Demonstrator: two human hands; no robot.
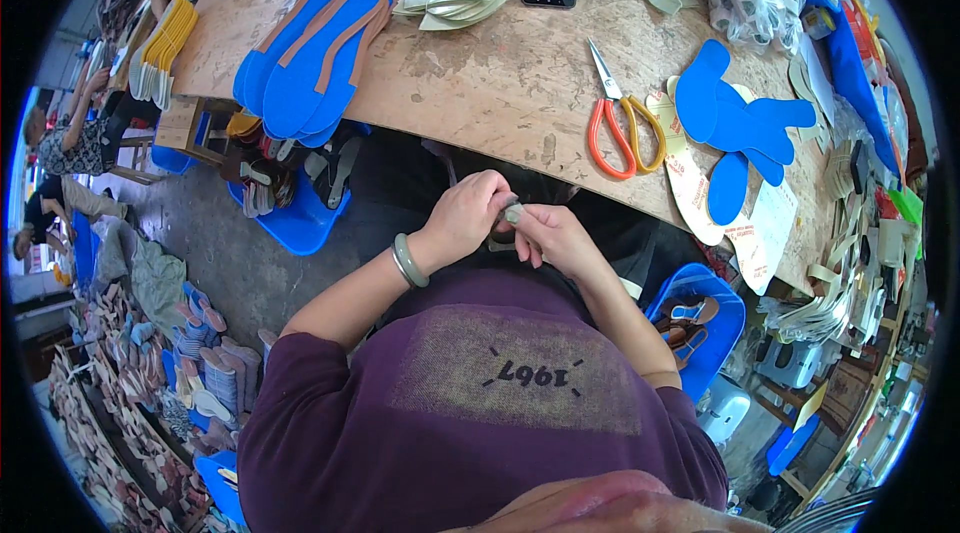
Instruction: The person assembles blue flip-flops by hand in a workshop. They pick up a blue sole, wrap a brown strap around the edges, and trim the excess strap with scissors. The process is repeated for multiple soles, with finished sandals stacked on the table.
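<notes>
Small grey piece (512, 214), too tiny to identify, sits pinched between both hands just below the near edge of the wooden worktable (500, 83), close to the body for fine work. Left hand (462, 220) and right hand (556, 238) both have fingertips clamped on it. Orange-handled scissors (622, 123) lie within reach; blue insoles (310, 53) are stacked far left, clear of the hands.

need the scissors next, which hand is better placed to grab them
Probably the right hand: the scissors lie on the table up and to its right. The left hand sits farther away, both pinching a small piece.
</notes>
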